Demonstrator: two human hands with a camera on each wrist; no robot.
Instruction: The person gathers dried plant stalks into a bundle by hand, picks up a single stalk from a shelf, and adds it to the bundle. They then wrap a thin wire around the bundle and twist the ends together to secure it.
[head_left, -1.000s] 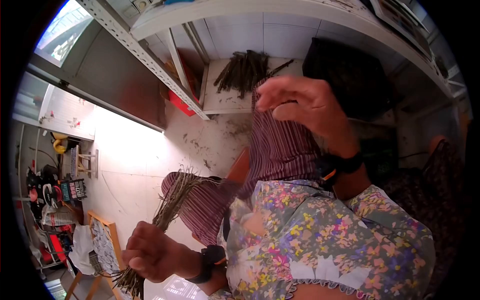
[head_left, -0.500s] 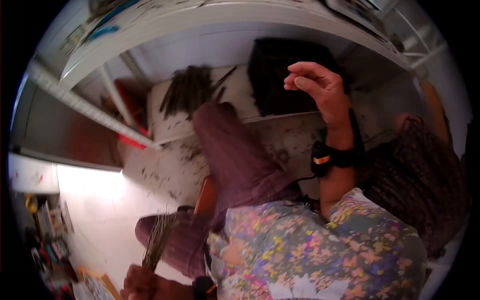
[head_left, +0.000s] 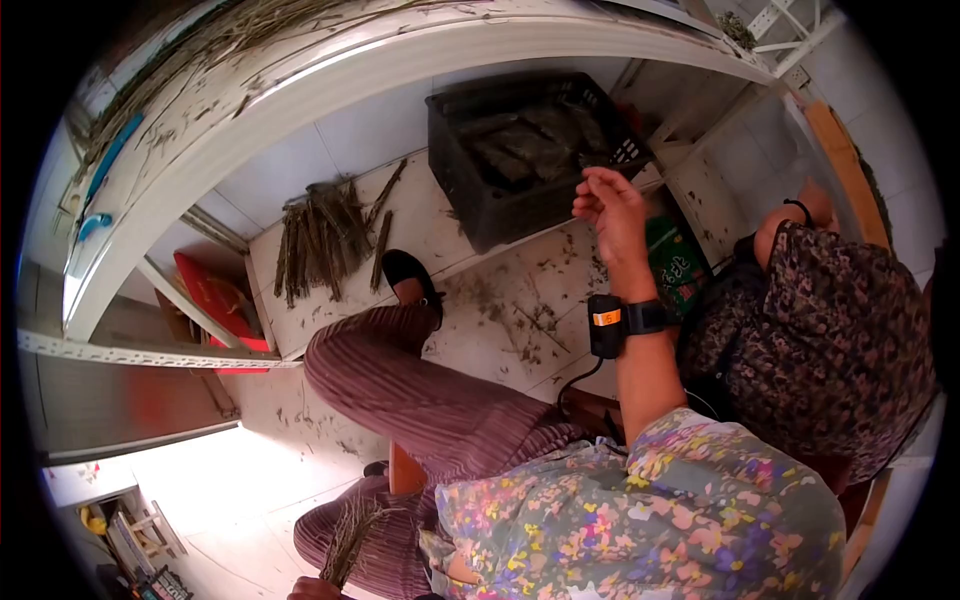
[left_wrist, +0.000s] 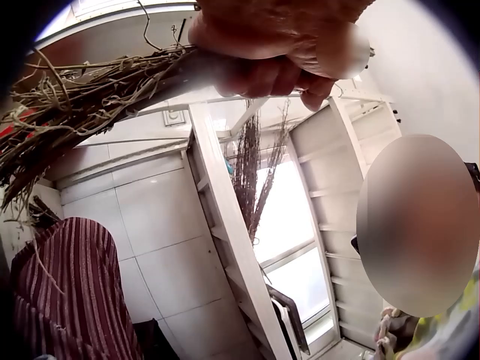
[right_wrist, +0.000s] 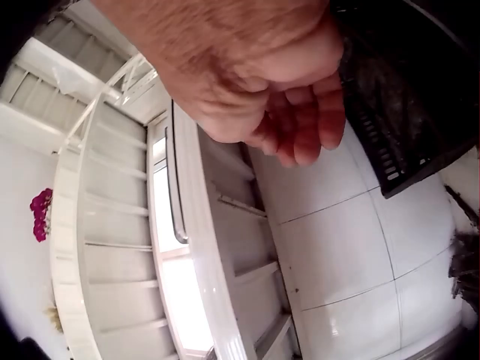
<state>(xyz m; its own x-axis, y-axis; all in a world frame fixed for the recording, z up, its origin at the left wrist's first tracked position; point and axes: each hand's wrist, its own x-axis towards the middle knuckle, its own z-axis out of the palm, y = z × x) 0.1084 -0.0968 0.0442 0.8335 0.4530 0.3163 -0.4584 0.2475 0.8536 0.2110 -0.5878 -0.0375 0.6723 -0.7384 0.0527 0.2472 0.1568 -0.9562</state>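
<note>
Head view: right hand [head_left: 612,212], fingers loosely bent, holds nothing at the black crate's [head_left: 450,165] near-right corner, contact undetermined; left hand [head_left: 314,589], well apart, near-left of the crate, grips the dry-stem bundle [head_left: 348,548], which juts crateward. Judged step: a reach to the crate; next move likely needs right fingers closed on its dark contents [head_left: 540,140]
</note>
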